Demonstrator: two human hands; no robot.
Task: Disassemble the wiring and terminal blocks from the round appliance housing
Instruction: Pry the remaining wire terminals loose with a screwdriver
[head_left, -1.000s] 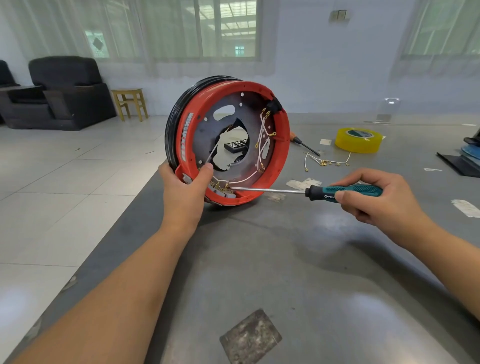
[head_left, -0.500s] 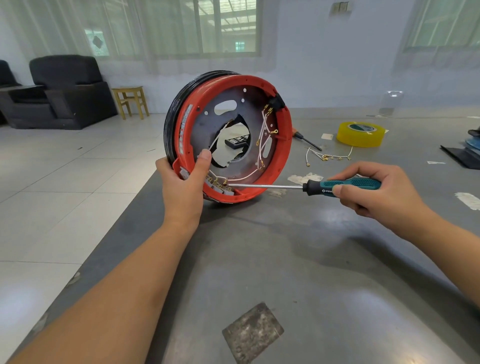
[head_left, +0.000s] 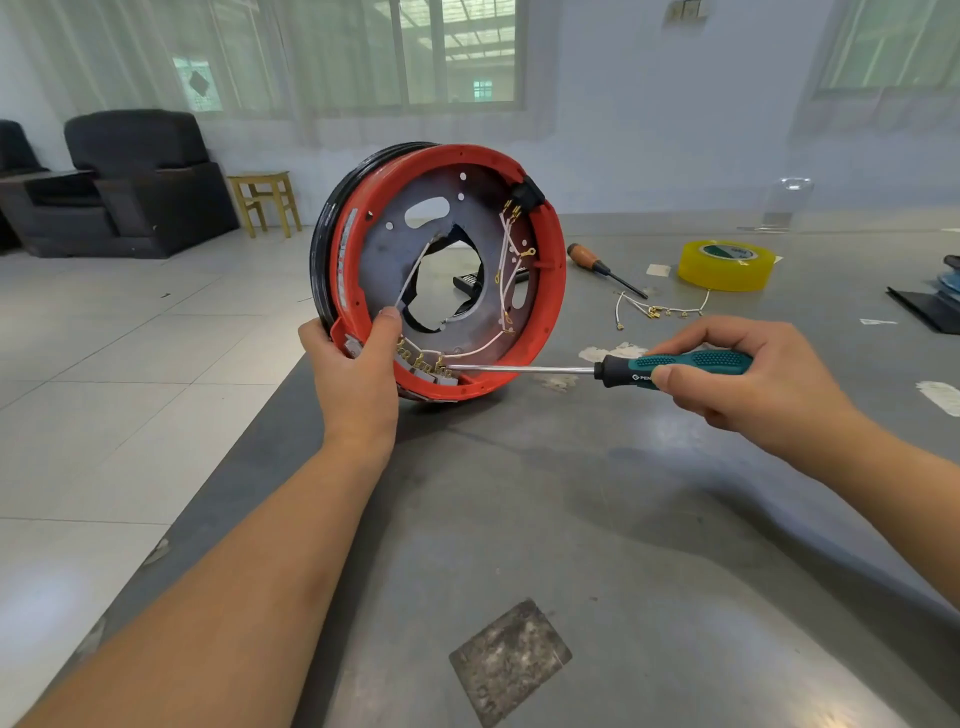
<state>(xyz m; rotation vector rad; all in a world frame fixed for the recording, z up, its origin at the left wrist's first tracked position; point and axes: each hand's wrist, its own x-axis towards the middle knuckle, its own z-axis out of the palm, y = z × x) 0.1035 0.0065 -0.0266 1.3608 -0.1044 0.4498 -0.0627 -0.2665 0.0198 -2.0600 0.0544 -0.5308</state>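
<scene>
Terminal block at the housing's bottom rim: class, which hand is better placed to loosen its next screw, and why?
Right. The right hand grips the green screwdriver, tip at the terminal block. The left hand holds the housing.

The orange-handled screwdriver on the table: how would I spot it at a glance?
Start at the round red and black appliance housing held upright on the grey table. Just right of its rim lies the orange-handled screwdriver, left of the yellow tape roll. Unlike the green-handled screwdriver gripped by the right hand, nobody touches it.
</scene>
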